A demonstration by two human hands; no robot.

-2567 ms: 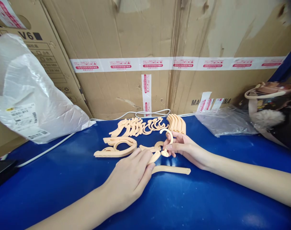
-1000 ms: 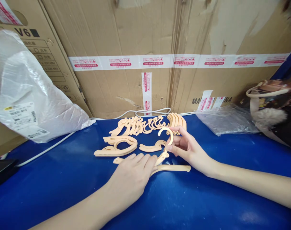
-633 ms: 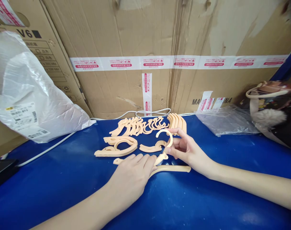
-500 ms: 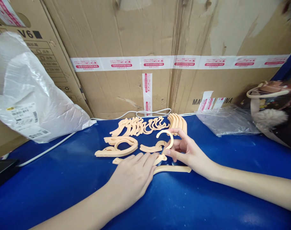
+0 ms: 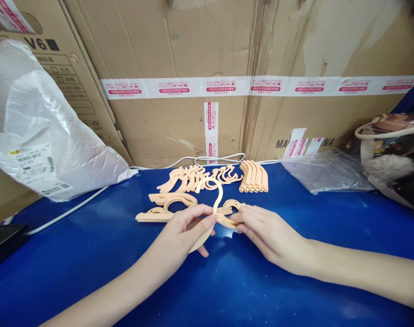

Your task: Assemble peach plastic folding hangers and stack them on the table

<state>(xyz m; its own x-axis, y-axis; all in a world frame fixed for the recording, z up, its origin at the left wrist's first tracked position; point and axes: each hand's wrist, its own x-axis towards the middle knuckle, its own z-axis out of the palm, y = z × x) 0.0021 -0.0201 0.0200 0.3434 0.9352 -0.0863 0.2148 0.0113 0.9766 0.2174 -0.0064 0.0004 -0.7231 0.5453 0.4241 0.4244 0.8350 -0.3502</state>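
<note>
A beige plastic clothes hanger (image 5: 219, 195) with its hook pointing up is held between both my hands above the table. My left hand (image 5: 189, 227) pinches it just below the hook, and one arm of the hanger slants down behind the fingers. My right hand (image 5: 268, 229) grips the other arm near its end; the fingers cover that tip. Behind my left hand lie folded beige hangers (image 5: 173, 200). Another curved beige piece (image 5: 232, 205) rests just beyond my right fingers, partly hidden.
At the back sit a row of beige hook pieces (image 5: 189, 178) and a stack of curved arm pieces (image 5: 253, 176). Cardboard boxes (image 5: 179, 127) wall the far side. A white parcel bag (image 5: 57, 131) leans left; a clear plastic bag (image 5: 326, 170) lies right on the blue table (image 5: 248, 290).
The hanger has been lifted off the table and turned upright, its hook moving left. My left hand went from lying flat to pinching it; my right hand shifted from hook to arm.
</note>
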